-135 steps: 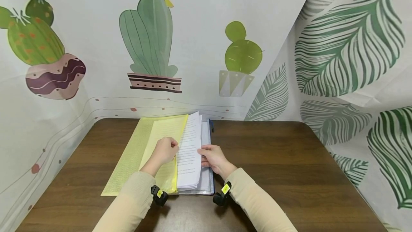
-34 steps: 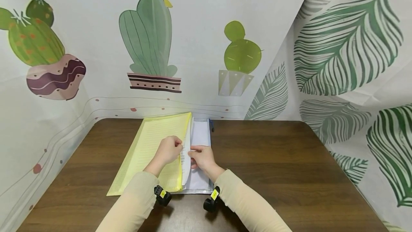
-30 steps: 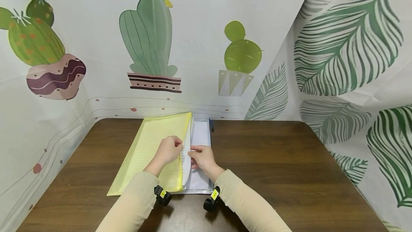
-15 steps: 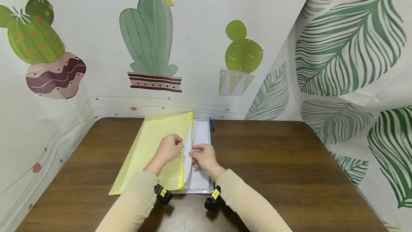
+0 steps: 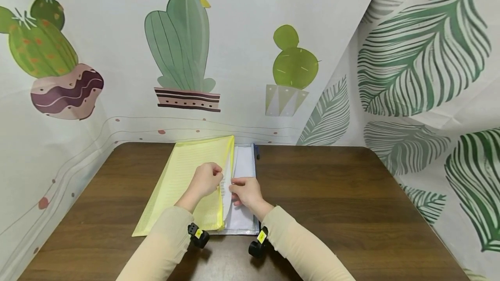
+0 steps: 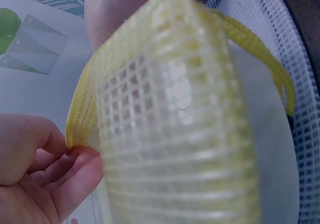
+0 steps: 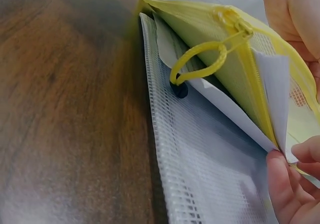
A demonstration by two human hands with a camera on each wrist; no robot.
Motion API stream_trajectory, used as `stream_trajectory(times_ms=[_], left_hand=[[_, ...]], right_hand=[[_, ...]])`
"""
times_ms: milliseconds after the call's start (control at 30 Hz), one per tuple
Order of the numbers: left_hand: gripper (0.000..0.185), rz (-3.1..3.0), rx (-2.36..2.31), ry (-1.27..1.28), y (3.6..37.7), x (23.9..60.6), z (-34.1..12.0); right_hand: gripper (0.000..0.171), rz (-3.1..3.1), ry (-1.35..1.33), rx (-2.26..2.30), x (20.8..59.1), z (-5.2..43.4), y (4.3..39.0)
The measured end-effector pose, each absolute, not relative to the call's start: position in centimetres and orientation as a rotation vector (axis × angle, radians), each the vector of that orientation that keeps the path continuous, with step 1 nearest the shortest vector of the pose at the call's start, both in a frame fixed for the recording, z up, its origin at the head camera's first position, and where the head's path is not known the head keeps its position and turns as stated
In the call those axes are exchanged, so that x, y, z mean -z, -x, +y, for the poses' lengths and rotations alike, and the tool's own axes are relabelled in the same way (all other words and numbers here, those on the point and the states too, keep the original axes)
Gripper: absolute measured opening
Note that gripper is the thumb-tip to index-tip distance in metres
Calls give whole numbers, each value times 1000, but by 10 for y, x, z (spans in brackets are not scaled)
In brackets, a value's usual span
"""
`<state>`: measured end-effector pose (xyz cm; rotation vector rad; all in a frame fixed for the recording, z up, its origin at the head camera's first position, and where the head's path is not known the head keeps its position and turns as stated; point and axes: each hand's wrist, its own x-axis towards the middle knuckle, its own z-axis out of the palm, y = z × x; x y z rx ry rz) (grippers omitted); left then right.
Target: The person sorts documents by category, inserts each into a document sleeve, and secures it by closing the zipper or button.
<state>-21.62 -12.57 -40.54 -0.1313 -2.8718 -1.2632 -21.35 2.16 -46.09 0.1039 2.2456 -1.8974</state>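
A yellow mesh zip pouch (image 5: pixel 195 155) with printed pages showing through it lies on a clear mesh pouch (image 5: pixel 245 229) with a blue border. My left hand (image 5: pixel 205 179) pinches the upper edge of the yellow pouch's mouth, lifting it; in the left wrist view the left hand's fingertips (image 6: pixel 82 161) grip that yellow rim. White papers (image 5: pixel 225 196) stick out of the mouth. My right hand (image 5: pixel 247 192) pinches their edge at the yellow zipper; whether it also holds the pouch's lower rim I cannot tell. In the right wrist view, a white sheet (image 7: pixel 227 107) lies under the yellow zipper edge.
A yellow loop (image 7: pixel 202 62) hangs from the yellow pouch's zipper pull. The clear pouch holds white paper (image 5: pixel 244 161), and a dark blue tag (image 5: pixel 257 151) is at its upper right. The brown wooden table (image 5: pixel 332 194) ends against a wall covering with printed cacti.
Over the last few seconds the papers have slid left, mostly under the yellow pouch's top layer, and my right hand has moved left with them. In the last second both hands are nearly still.
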Motion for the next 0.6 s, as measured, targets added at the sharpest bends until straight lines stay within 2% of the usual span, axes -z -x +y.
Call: stream_trajectory(times_ms=[333, 600], left_hand=[[24, -2878, 1235, 150, 217, 407, -122], [24, -2880, 1226, 156, 216, 407, -119]], right_hand=[[34, 2250, -87, 1874, 460, 19, 213], [30, 2257, -41, 1841, 461, 18, 212]])
